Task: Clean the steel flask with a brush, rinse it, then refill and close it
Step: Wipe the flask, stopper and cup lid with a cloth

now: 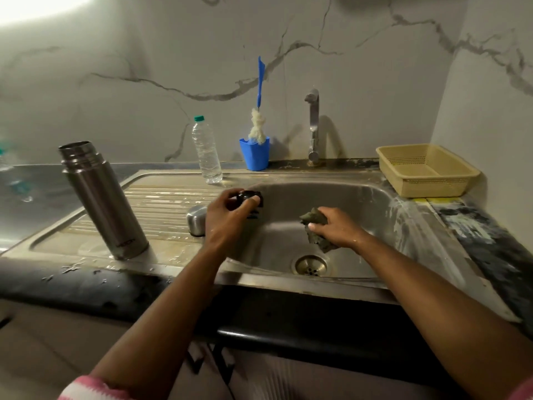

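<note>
The steel flask [102,199] stands open and uncapped on the drainboard at the left. Its steel cup lid [196,220] sits upside down on the drainboard near the basin's edge. My left hand [227,217] grips a black inner stopper [250,199] over the basin's left rim. My right hand [336,228] holds a dark green scrub pad [313,223] over the sink basin [360,203]. The blue-handled bottle brush [259,111] stands bristles down in a blue cup [254,154] at the back.
A clear plastic water bottle [206,151] with a green cap stands behind the drainboard. The tap [313,125] rises at the back of the basin, no water running. A yellow plastic basket [427,170] sits at the right. The drain [311,264] is below my right hand.
</note>
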